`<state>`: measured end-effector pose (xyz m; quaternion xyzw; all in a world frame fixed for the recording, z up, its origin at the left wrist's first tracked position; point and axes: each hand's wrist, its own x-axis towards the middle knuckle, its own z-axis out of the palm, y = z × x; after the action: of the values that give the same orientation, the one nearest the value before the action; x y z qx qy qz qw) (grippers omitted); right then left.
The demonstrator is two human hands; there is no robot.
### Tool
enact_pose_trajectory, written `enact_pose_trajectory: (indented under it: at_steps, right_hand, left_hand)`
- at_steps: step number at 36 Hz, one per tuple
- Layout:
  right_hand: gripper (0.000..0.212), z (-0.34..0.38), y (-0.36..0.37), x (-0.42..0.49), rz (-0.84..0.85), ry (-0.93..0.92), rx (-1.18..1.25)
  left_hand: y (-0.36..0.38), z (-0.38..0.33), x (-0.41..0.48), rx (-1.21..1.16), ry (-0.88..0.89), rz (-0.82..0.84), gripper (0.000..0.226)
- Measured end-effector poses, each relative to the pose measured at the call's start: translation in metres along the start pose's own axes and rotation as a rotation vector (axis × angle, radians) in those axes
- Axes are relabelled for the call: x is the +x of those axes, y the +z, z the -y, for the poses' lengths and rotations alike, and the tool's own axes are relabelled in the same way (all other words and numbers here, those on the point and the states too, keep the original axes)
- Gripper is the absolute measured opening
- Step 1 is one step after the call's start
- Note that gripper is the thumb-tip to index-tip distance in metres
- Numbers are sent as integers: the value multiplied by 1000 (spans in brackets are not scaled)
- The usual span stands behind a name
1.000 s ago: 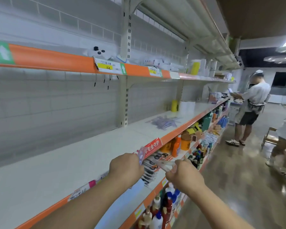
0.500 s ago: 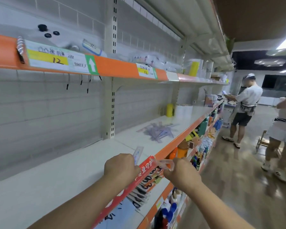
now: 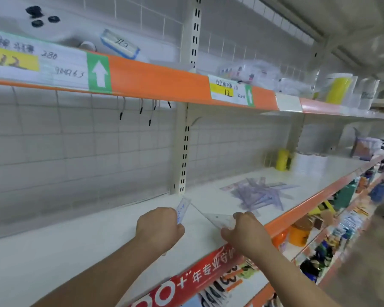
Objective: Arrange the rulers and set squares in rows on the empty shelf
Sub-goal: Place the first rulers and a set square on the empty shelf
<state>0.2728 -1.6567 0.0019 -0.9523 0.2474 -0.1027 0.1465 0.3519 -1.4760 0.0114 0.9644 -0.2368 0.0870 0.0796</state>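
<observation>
1. Step in hand: placing. Both grips are over the front of the empty shelf (image 3: pixel 75 240), one piece in each. No row is laid there yet, so the task looks near its start.
2. Left grip (image 3: pixel 160 227): fingers curled round a clear ruler (image 3: pixel 183 208) with blue print. The ruler is held on end, its top leaning toward the back wall.
3. Right grip (image 3: pixel 246 233): pinches a clear set square (image 3: pixel 218 219) by one edge, flat and low over the shelf. Whether it touches the board, I cannot tell.
4. Stock: a loose pile (image 3: pixel 261 194) of rulers and set squares lies on the same shelf, in the next bay to the right, apart from both grips.
5. Next move (judgement): lay the set square flat with one edge parallel to the shelf front and let go. Then set the ruler beside it, aligned the same way, and go back to the pile. Clear plastic on a smooth board may slide, so put it down gently.
6. Writing:
   - Price label (image 3: pixel 38 63) on the upper shelf: handwritten "12" on yellow, then "280". A longer number is too blurred to read. It also has a white up-arrow on green.
   - Second label (image 3: pixel 230 91): "12" again; the rest is too small to read.
   - Red banner (image 3: pixel 197 275) on the shelf lip: white "年专业守", with the next character cut off by the right arm.
</observation>
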Motion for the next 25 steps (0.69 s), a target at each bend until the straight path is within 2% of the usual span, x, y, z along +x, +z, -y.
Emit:
enact_pose_trajectory:
  at_steps: [3,6,8,9,11,14,17,18,21,24,25]
  right_hand:
    - [28,-4,0,26,21,-73,15]
    - [47,-4,-1,49,47,-128,18]
    - [49,-2,0,62,84,-169,-1]
    - [44,0,1,67,102,-199,-2]
    - [21,3,8,79,136,-275,-7]
    - [15,10,18,87,263,-375,-27]
    - [47,18,30,90,364,-501,-56]
    - [48,21,32,89,407,-521,-52]
    - [29,28,42,86,482,-641,-40]
    - [28,34,47,83,541,-698,-43]
    - [15,35,49,83,541,-721,-33]
  left_hand:
    - [1,-1,12,6,-62,-20,16]
    - [2,1,19,4,-140,-31,25]
    - [4,5,20,17,-185,-40,22]
    - [5,7,19,31,-209,-40,18]
    - [6,13,15,56,-259,-26,15]
    - [10,27,3,96,-320,16,19]
    - [16,46,-12,135,-339,79,28]
    - [17,52,-17,146,-336,98,30]
    - [15,64,-36,164,-327,147,36]
    - [11,74,-53,165,-306,163,41]
    - [9,78,-58,167,-304,163,41]
